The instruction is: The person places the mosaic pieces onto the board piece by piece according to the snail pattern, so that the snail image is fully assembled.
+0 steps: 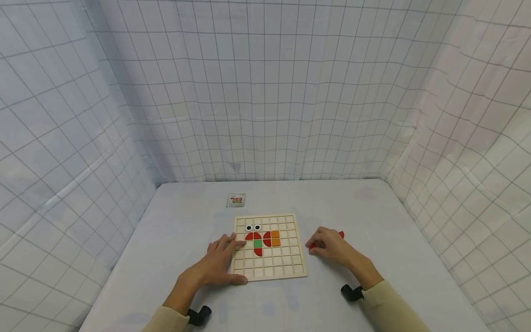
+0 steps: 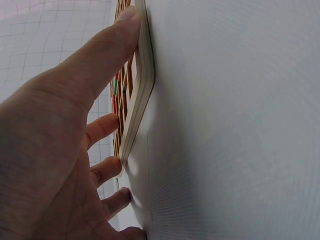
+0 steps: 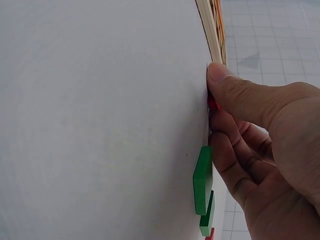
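A pale wooden grid board (image 1: 286, 269) lies on the table. On it sit two eye discs (image 1: 253, 228), several red curved pieces (image 1: 258, 252), a green square (image 1: 258, 243) and orange pieces (image 1: 275, 238). My left hand (image 1: 215, 265) rests along the board's left edge, fingers spread, its thumb on the near left corner. To the right of the board, my right hand (image 1: 329, 244) pinches a small red piece (image 3: 213, 103) between thumb and fingers, low over the table. That piece's outline is mostly hidden by the fingers.
Two green blocks (image 3: 202, 182) lie by the right hand's fingers, with a bit of red beyond them. Another red piece (image 1: 341, 234) shows behind that hand. A small picture card (image 1: 236, 200) lies past the board's far edge. White gridded curtains (image 1: 274, 92) enclose the table.
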A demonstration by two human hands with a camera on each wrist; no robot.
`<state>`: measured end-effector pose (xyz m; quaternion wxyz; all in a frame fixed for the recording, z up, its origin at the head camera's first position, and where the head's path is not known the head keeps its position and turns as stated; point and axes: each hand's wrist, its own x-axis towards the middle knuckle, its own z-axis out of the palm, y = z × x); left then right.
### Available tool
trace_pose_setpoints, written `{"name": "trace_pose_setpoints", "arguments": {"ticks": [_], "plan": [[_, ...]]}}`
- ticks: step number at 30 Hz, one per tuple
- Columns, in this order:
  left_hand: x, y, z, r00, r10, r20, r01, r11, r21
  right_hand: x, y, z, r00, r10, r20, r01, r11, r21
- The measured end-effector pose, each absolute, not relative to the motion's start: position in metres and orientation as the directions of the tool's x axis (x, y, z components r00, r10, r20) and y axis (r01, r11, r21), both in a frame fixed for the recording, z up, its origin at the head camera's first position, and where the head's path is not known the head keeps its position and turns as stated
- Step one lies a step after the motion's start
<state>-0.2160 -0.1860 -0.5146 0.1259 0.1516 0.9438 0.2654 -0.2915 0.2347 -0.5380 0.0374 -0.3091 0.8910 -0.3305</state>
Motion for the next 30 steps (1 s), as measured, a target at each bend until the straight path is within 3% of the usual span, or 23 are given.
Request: {"name": "trace_pose_setpoints", "arguments": {"ticks": [30], "plan": [[-0.2157,-0.1866,-0.5164,-0.923,0.355,-0.150,0.225,0.812,0.539,-0.2906,0.2283,-0.5300,-0.808,-0.541,0.232,-0.573,0.634,-0.520]]}}
